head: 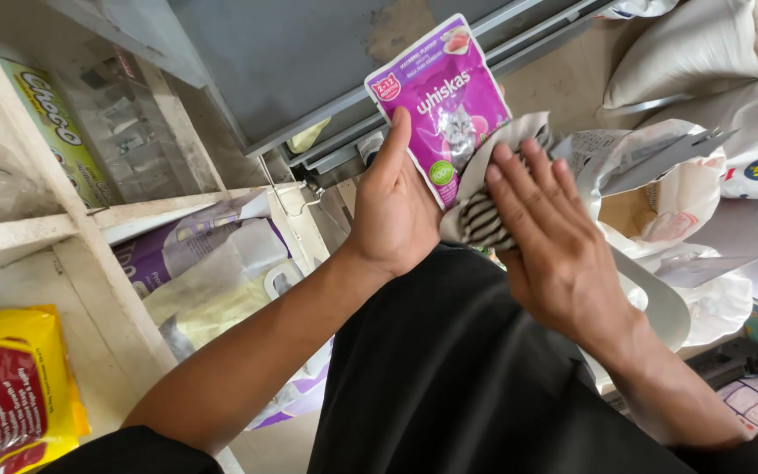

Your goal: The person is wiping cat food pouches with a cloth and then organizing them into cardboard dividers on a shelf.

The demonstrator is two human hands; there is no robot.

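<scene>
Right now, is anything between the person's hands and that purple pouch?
For the left hand, nothing: it grips the purple pouch directly. A striped cloth lies between the right hand and the pouch.

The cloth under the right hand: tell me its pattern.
The cloth is striped, dark bands on white, pressed against the purple pouch. The head view shows it best.
</scene>
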